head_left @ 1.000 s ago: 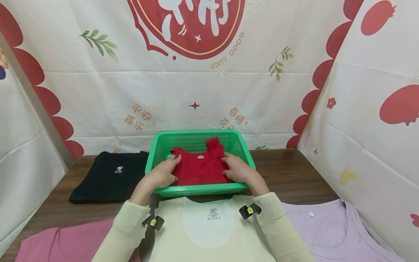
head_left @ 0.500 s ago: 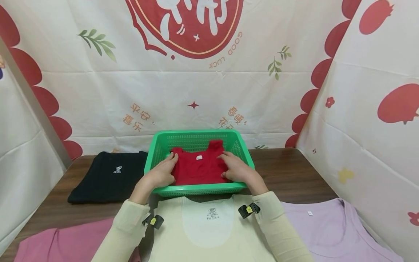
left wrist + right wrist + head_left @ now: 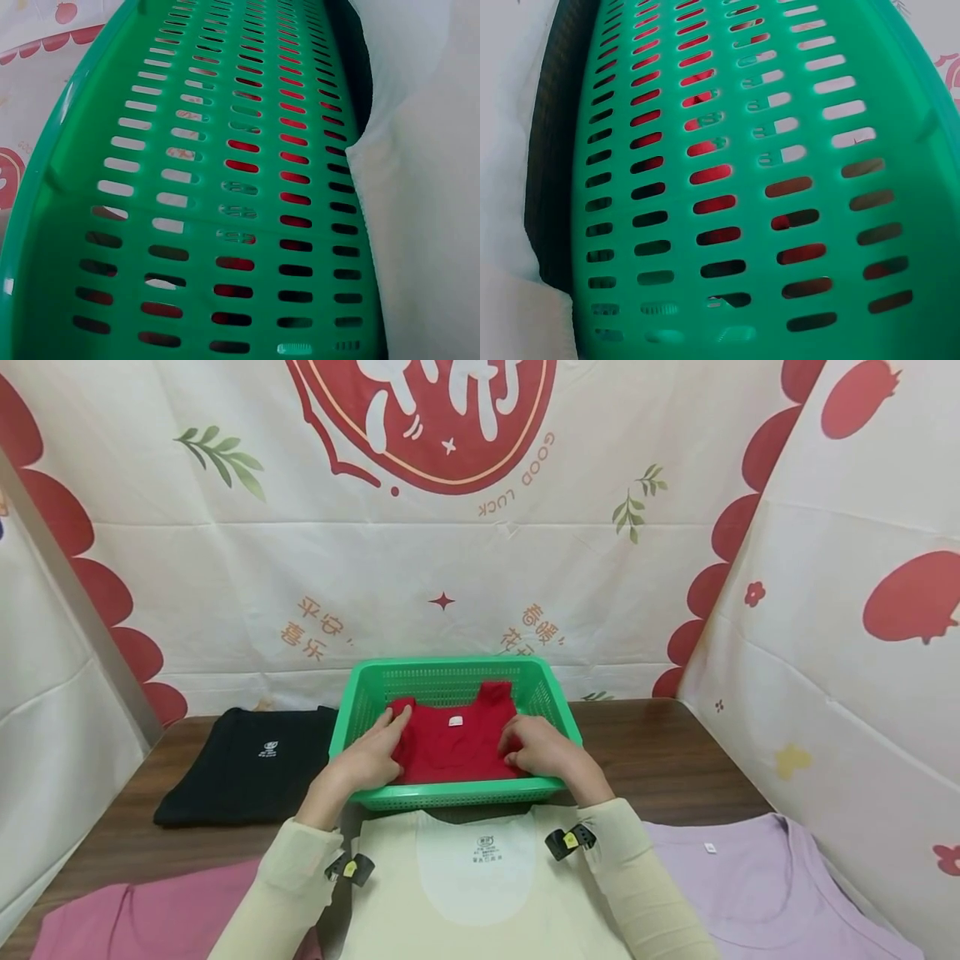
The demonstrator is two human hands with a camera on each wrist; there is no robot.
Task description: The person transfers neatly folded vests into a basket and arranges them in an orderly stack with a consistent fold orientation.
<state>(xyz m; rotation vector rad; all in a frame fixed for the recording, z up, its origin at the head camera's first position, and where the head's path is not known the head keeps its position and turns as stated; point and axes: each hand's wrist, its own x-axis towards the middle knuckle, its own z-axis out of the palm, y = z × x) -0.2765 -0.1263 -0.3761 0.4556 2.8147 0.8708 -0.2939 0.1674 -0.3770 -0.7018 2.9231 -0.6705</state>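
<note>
In the head view a folded red top (image 3: 450,747) with a white neck label lies in a green perforated plastic basket (image 3: 457,792). My left hand (image 3: 369,758) rests at the top's left side, its fingers fairly straight and pointing up along the cloth. At the right side my right hand (image 3: 543,747) reaches over the basket's edge, fingers bent down onto the red cloth; I cannot tell whether they pinch it. Both wrist views show the basket wall (image 3: 202,202) from outside, red cloth behind its slots, with the hands hidden.
A folded black garment (image 3: 247,768) lies left of the basket on the dark wooden table (image 3: 667,760). Before the basket lies a cream top (image 3: 472,893), with a pink garment (image 3: 165,910) at front left and a lilac top (image 3: 757,885) at front right. Printed cloth hangs behind.
The red top's upright right shoulder strap has settled lower and flatter. My right hand's fingers have bent from outstretched to curled on the cloth. My left hand has barely moved.
</note>
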